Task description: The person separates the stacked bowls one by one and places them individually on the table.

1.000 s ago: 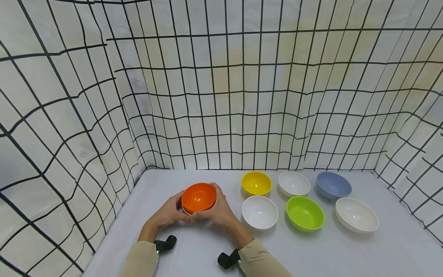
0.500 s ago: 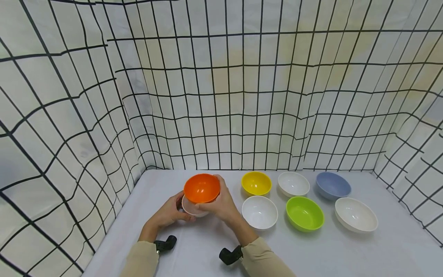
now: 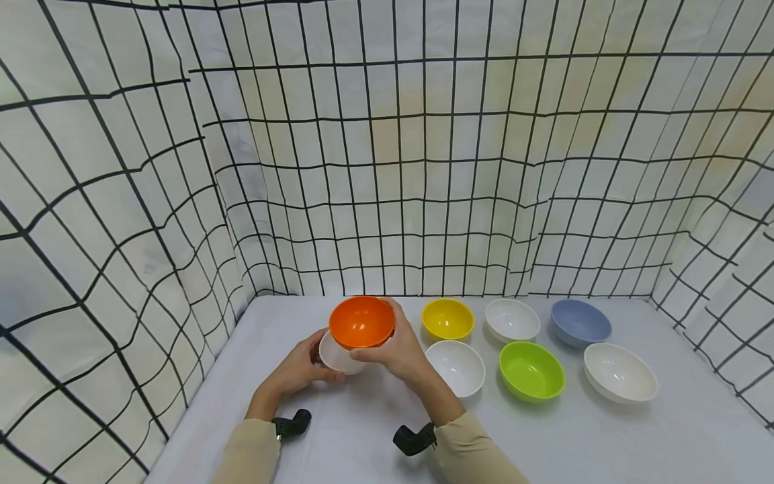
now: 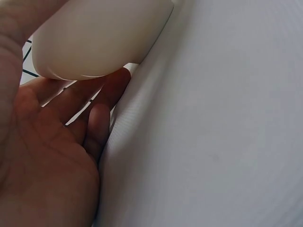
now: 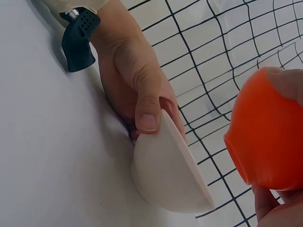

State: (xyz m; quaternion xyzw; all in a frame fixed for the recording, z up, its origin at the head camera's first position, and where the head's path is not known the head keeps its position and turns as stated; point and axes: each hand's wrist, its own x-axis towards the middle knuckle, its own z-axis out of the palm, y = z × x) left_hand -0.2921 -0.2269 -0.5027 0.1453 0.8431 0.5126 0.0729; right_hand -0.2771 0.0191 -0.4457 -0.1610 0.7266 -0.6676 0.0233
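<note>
An orange bowl (image 3: 361, 323) is raised in my right hand (image 3: 404, 351), which grips its right side with the thumb at the near edge. Below and slightly left of it, a small white bowl (image 3: 340, 357) stands on the table, its rim partly hidden by the orange one. My left hand (image 3: 296, 370) holds this white bowl from the left, thumb in front and fingers curled behind. In the right wrist view a gap shows between the white bowl (image 5: 165, 165) and the orange bowl (image 5: 267, 137). The left wrist view has the white bowl's underside (image 4: 99, 38) close over the cloth.
Right of my hands, on the white-covered table (image 3: 580, 444), stand a yellow bowl (image 3: 448, 320), a blue bowl (image 3: 581, 324), a green bowl (image 3: 532, 372) and several white bowls (image 3: 456, 368). White walls with black netting (image 3: 387, 181) enclose the back and sides.
The orange bowl, at first nested in the white bowl, has come up out of it, away and to the right with my right hand. My left hand stays at the white bowl.
</note>
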